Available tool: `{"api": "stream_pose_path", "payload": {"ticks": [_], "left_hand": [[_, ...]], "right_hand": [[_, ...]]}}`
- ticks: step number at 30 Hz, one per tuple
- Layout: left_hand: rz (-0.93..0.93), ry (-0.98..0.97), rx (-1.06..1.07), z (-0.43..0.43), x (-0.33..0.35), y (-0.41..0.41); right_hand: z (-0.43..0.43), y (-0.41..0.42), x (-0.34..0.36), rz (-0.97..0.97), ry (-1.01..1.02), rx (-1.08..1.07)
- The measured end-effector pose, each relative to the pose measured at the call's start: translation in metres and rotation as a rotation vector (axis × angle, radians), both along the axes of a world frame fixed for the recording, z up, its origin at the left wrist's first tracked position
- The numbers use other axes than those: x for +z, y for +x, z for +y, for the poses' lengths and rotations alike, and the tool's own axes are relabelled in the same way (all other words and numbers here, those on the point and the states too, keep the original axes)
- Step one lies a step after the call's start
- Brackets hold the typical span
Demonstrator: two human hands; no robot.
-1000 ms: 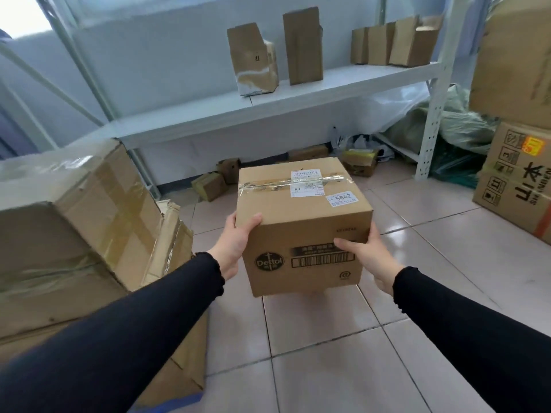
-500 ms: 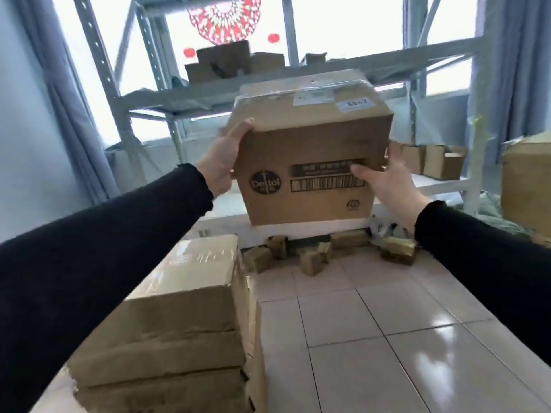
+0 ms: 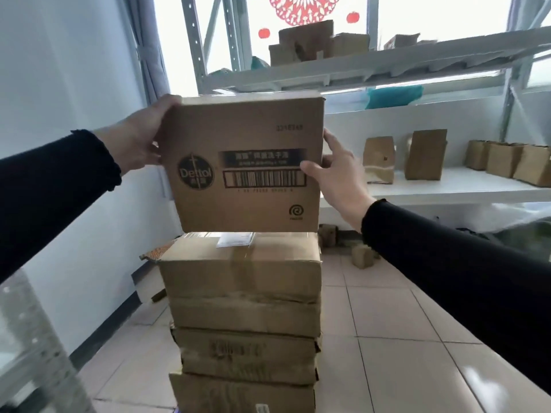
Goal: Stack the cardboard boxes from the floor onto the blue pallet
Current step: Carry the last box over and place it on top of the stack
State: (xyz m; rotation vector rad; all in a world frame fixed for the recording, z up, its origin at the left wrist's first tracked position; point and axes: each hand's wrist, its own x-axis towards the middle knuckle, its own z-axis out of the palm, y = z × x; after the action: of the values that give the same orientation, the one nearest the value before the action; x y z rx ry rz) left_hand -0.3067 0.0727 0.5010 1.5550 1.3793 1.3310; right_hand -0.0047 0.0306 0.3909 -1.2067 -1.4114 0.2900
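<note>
Over on the left, our left hand (image 3: 143,138) grips the upper left corner of the box (image 3: 247,165), fingers curled over its top edge, black sleeve (image 3: 53,186) stretched out behind. The box is upright, printed face toward us with a round logo and barcode, and it sits right above the stack of boxes (image 3: 243,317); its bottom edge meets the top of that stack, though we cannot tell whether its weight is fully down. The stack runs several cartons deep, taped and a bit crumpled, standing on the tiled floor (image 3: 387,338). On the right side our right hand (image 3: 340,174) presses flat on the box's right edge, thumb across the front. Further right, a white shelf (image 3: 447,189) carries small brown packages (image 3: 426,155)
</note>
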Motion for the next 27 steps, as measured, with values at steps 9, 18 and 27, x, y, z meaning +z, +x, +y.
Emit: {"api": "stream_pose_path", "payload": {"ticks": [9,18,27], "left_hand": [[0.046,-0.111,0.005,0.015,-0.032,-0.018],[0.138,0.005,0.044,0.007,-0.058,-0.017],[0.342,0.12,-0.05,-0.022,-0.192,-0.036]], "right_hand": [[0.011,-0.008,-0.029,-0.007,-0.06,-0.006],[0.002,-0.005,-0.057,-0.006,-0.032,0.007],[-0.014,-0.003,-0.14,-0.188,-0.247,0.114]]}}
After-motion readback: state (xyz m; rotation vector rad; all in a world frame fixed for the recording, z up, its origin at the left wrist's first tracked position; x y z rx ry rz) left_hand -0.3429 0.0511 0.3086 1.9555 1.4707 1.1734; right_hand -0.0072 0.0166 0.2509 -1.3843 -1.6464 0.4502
